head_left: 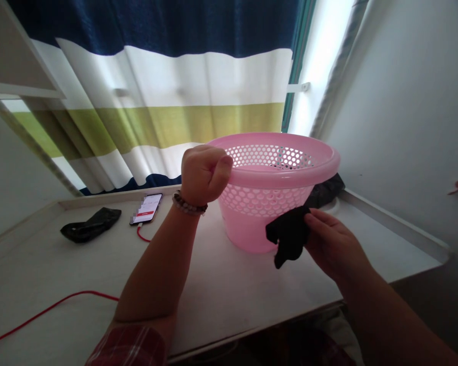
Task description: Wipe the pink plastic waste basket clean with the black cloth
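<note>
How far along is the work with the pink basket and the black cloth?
Done: the pink basket stands upright on the table, the left hand gripping its rim. In hand: the black cloth, held by the right hand outside the basket. Left: uncertain; the cloth hangs loose and a black item lies at the left.

bright daylight glows behind the curtain (171, 81) and flares white at the window gap (324, 56); the lower corners fall dim, soft shading lies on the tabletop (229, 300), and straight edges bend towards the margins
</note>
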{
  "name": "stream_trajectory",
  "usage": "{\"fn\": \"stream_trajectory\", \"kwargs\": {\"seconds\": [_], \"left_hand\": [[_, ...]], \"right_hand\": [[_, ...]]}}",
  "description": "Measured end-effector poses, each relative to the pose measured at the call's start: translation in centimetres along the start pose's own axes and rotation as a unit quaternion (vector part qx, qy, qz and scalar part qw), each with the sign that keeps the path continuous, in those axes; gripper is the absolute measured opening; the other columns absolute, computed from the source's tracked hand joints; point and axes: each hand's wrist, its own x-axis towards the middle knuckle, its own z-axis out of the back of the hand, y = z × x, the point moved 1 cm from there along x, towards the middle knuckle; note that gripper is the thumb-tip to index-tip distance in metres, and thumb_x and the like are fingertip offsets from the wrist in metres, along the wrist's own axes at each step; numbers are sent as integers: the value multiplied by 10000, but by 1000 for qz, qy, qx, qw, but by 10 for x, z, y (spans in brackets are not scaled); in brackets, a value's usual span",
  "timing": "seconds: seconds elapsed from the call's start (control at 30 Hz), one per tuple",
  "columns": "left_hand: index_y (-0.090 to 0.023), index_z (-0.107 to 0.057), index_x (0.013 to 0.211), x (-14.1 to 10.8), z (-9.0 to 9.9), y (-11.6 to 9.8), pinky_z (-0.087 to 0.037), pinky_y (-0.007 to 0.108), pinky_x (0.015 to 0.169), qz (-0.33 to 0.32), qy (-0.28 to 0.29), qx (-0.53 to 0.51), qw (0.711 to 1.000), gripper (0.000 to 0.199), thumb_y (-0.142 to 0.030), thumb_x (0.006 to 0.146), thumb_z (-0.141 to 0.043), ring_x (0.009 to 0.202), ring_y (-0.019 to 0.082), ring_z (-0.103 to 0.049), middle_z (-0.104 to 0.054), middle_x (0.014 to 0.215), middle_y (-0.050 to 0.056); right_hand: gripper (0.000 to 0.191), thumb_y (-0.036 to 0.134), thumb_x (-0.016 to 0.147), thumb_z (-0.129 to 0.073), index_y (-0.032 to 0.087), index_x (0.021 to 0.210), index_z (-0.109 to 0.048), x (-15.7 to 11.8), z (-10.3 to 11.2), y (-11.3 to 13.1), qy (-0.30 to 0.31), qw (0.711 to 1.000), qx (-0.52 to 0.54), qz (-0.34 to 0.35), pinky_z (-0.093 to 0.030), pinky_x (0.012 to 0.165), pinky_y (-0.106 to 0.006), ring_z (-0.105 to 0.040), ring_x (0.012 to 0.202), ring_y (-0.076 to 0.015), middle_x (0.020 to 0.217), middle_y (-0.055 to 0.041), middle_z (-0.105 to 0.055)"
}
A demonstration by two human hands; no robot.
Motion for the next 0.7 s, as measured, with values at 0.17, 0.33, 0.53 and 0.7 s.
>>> {"fn": "stream_trajectory", "kwargs": {"seconds": [0.17, 0.33, 0.53, 0.7], "left_hand": [[-184, -443, 503, 0, -1, 0, -241, 292, 495, 3, 0, 6, 1000, 457, -386, 900, -344, 472, 103, -348, -318, 470, -11], [-185, -441, 508, 0, -2, 0, -226, 299, 495, 1, -4, 15, 1000, 444, -386, 894, -351, 472, 104, -345, -320, 470, -9], [-190, -455, 509, 1, -1, -1, -227, 309, 493, -5, 1, 4, 1000, 438, -401, 882, -364, 475, 109, -349, -348, 466, -2], [-188, -463, 518, 0, -1, -1, -230, 296, 500, 1, -7, 1, 1000, 437, -387, 891, -355, 476, 105, -360, -355, 482, -6]], "right_hand": [[245, 378, 739, -683, 197, 902, -703, -10, -9, -51, 47, 996, 5, -80, -487, 753, -359, -632, 837, -219, 922, -64, -702], [284, 369, 748, -675, 172, 951, -699, -10, 9, -71, 45, 991, -20, -123, -472, 726, -318, -626, 813, -200, 926, -69, -704], [315, 415, 753, -649, 164, 939, -694, -7, 30, -68, 28, 989, -55, -132, -477, 727, -324, -638, 805, -212, 895, -72, -710], [301, 410, 734, -671, 154, 891, -688, 0, 49, -58, -17, 993, -56, -102, -487, 704, -341, -647, 761, -219, 857, -77, -711]]}}
